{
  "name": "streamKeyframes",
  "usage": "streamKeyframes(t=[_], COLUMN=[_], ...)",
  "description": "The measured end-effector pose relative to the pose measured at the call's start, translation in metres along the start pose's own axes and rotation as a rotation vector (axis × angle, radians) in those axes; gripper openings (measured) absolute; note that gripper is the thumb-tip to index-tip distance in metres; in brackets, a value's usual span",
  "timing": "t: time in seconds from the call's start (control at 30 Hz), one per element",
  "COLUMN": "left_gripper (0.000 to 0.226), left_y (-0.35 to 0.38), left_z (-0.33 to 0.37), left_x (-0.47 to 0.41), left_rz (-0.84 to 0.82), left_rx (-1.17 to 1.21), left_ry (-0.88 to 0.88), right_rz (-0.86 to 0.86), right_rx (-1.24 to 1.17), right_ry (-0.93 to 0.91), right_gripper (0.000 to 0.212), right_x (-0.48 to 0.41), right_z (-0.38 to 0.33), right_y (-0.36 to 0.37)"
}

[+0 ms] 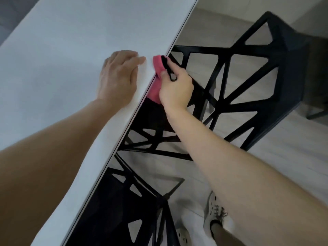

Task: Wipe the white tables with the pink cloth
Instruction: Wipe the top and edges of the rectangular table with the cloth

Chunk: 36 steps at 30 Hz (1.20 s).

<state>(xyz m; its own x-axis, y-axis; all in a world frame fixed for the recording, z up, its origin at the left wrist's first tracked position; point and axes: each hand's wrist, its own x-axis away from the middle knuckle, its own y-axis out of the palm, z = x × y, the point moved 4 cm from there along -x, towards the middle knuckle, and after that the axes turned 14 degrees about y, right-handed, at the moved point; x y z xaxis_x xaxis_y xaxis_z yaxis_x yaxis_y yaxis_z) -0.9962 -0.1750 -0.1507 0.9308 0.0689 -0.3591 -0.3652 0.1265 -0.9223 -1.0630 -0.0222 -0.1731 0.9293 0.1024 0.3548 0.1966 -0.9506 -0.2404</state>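
The edge of the white table looks to be the step in hand. The right hand pinches the pink cloth against the tabletop's edge nearest the person, thumb on the cloth and fingers curled below the rim. The left hand lies flat on the tabletop just beside that edge, fingers straight and close together. The next move likely calls for sliding the cloth along the edge under even pressure. The surface is matt white; black lattice chairs stand below on a pale floor.
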Motion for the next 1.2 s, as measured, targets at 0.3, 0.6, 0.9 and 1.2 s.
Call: streamKeyframes(t=[0.3,0.6,0.9,1.2], left_gripper=[0.036,0.048,0.047,0.046], left_y=[-0.083,-0.080,-0.080,-0.080], left_z=[0.040,0.044,0.043,0.042], left_x=[0.179,0.221,0.220,0.222], left_rz=[-0.157,-0.126,-0.117,-0.120], left_rx=[0.092,0.069,0.071,0.069], left_ry=[-0.007,-0.015,-0.019,-0.024], right_rz=[-0.257,-0.269,-0.028,-0.004], right_rx=[0.018,0.097,0.052,0.127], right_ry=[0.019,0.082,0.172,0.040], right_gripper=[0.035,0.039,0.025,0.024], right_x=[0.142,0.205,0.141,0.116], right_z=[0.057,0.070,0.044,0.031], right_y=[-0.002,0.005,0.021,0.010])
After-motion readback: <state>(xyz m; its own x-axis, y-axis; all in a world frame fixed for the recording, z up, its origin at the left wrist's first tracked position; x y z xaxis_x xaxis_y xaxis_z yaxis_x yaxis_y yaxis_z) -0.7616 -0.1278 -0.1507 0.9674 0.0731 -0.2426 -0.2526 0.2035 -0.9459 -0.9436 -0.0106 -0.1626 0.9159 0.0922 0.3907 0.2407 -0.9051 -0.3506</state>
